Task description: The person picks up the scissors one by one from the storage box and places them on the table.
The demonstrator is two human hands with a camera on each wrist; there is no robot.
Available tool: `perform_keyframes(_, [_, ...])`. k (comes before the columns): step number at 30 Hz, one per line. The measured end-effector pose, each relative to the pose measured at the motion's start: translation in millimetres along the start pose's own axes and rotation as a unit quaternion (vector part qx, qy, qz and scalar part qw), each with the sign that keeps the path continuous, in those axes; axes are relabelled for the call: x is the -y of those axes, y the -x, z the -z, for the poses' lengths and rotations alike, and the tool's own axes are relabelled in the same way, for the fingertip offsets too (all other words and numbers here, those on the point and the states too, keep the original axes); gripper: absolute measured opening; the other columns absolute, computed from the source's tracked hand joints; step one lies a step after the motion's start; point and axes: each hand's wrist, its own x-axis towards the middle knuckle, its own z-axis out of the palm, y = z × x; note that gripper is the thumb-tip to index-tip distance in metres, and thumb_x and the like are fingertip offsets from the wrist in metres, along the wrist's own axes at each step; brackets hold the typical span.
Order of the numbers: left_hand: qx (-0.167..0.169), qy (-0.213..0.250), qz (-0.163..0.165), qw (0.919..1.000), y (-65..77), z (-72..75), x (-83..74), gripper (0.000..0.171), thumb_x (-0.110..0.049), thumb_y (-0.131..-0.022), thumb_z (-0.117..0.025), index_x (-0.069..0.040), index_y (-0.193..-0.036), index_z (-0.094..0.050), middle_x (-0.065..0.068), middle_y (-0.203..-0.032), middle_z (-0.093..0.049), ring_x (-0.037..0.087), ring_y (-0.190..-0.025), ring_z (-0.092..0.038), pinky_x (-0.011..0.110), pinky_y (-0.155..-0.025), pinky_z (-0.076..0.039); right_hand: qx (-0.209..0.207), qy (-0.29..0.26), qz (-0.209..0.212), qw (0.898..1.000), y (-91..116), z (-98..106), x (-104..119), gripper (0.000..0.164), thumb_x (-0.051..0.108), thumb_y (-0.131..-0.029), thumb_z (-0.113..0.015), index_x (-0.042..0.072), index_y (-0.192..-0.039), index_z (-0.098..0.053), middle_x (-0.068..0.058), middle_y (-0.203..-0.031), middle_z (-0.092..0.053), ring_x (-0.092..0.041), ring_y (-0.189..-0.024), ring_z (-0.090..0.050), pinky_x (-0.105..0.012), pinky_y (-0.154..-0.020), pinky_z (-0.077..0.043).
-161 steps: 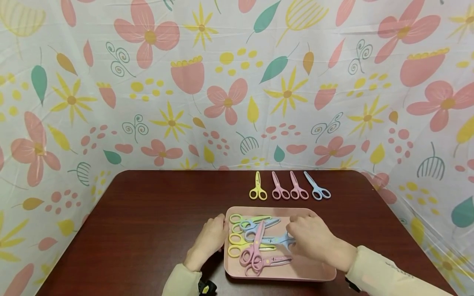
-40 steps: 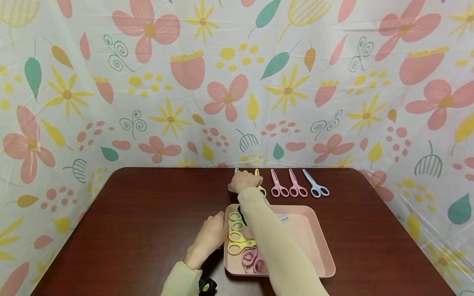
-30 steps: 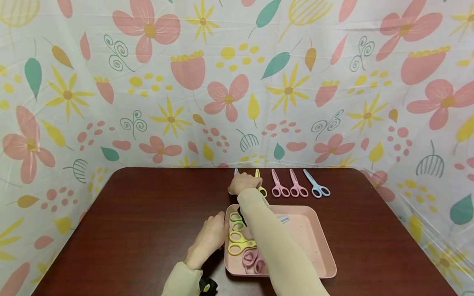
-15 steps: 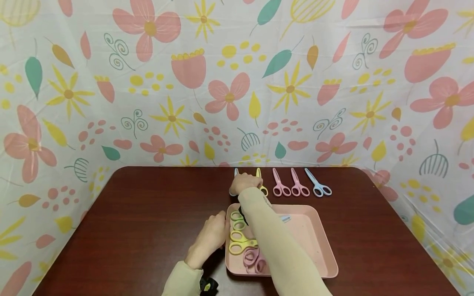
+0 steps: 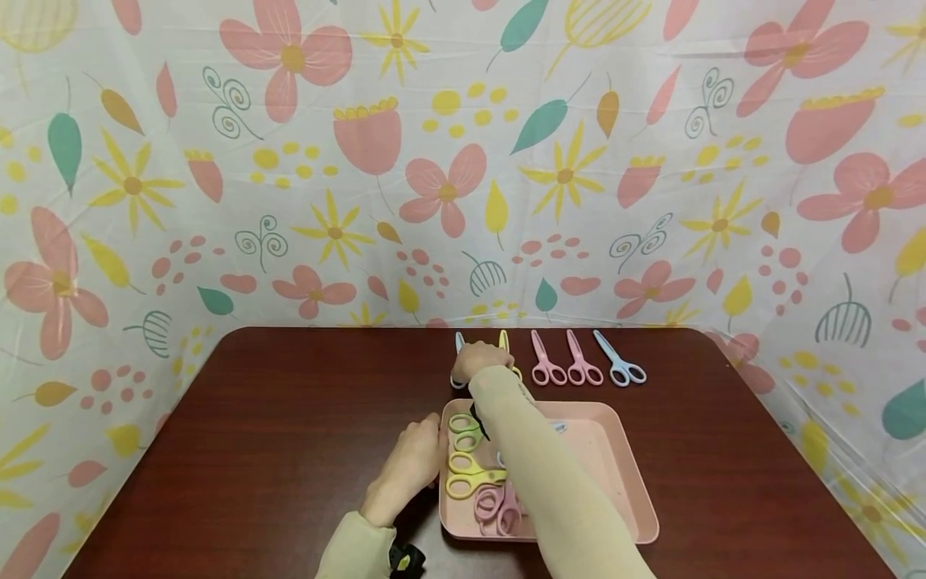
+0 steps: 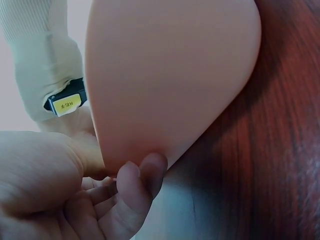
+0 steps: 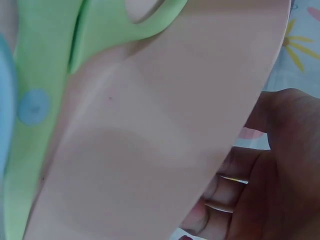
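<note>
My left hand (image 5: 408,457) grips the left wall of a pink tray (image 5: 637,482); in the left wrist view its fingertips (image 6: 152,172) lie on the tray's outer wall. Inside lie green scissors (image 5: 463,422), yellow scissors (image 5: 463,485), pink scissors (image 5: 509,515) and a partly hidden blue pair. My right hand (image 5: 481,359) is at the table's back, just right of blue scissors (image 5: 459,341), partly covering them and the yellow scissors (image 5: 504,339) beside them. In the right wrist view its fingers (image 7: 240,162) are loosely bent and spread, their tips behind the tray rim.
Farther right in the back row are two pink scissors (image 5: 547,373) (image 5: 583,372) and a blue pair (image 5: 626,373). A flowered cloth (image 5: 362,161) hangs behind the dark wooden table (image 5: 289,434). My right forearm (image 5: 557,482) crosses over the tray.
A blue pair of scissors left the tray for the left end of the back row with my right hand. Lately that hand shifted slightly right, baring more of that pair. The left hand stayed on the tray.
</note>
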Motion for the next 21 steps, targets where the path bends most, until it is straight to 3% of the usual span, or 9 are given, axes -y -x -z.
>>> perform_keyframes(17, [-0.002, 0.004, -0.006, 1.0, 0.6, 0.4, -0.3, 0.017, -0.007, -0.1, -0.049, -0.002, -0.084, -0.055, 0.004, -0.055, -0.048, 0.015, -0.038, -0.048, 0.031, -0.044, -0.044, -0.012, -0.017, 0.023, 1.0, 6.3, 5.2, -3.0, 0.024, 0.035, -0.087, -0.067, 0.011, -0.093, -0.068, -0.011, -0.104, -0.066, -0.028, -0.082, -0.06, -0.049, -0.066, -0.048])
perform_keyframes(21, [-0.003, 0.004, -0.004, 1.0, 0.4, 0.2, 0.0, 0.018, -0.008, -0.101, -0.049, -0.002, -0.085, -0.056, 0.004, -0.056, -0.049, 0.016, -0.041, -0.048, 0.032, -0.045, -0.045, -0.016, -0.015, 0.037, 0.999, 8.7, 11.4, -5.1, 0.025, 0.035, -0.089, -0.064, 0.013, -0.102, -0.067, -0.008, -0.101, -0.065, -0.026, -0.079, -0.059, -0.047, -0.062, -0.047])
